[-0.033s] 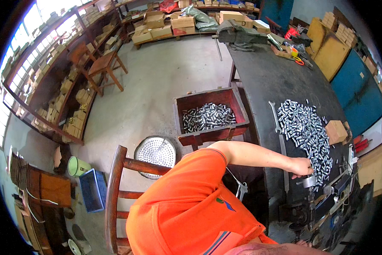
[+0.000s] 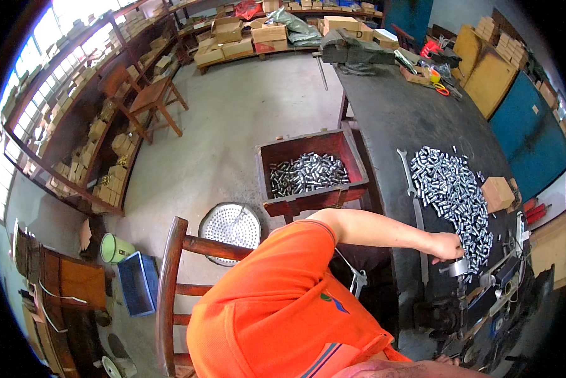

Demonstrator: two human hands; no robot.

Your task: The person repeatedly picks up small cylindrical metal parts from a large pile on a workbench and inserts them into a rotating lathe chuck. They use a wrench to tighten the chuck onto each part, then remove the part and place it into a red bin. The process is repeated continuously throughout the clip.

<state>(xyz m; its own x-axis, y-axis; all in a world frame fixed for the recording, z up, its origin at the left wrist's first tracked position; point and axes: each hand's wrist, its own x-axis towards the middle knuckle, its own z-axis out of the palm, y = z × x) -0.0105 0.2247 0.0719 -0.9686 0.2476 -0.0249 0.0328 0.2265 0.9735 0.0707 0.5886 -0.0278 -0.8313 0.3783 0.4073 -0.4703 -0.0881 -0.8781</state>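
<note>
My left hand [image 2: 445,246] reaches across the dark workbench [image 2: 384,120], its fingers closed at the near edge of a pile of small shiny metal sleeves [image 2: 450,189]. Whatever those fingers grip is too small to make out. Right beside them is a round silver metal part [image 2: 458,268], on top of a dark bench fixture [image 2: 443,315]. Only a bit of my right hand [image 2: 448,360] shows low in the picture, by the fixture's lower end; its fingers are mostly hidden.
An open-ended wrench [image 2: 407,171] and a long flat metal bar [image 2: 420,239] lie left of the pile, a cardboard box [image 2: 498,194] right of it. A red wooden crate [image 2: 311,201] of similar sleeves stands beside the bench. A vise [image 2: 358,50] sits at the far end.
</note>
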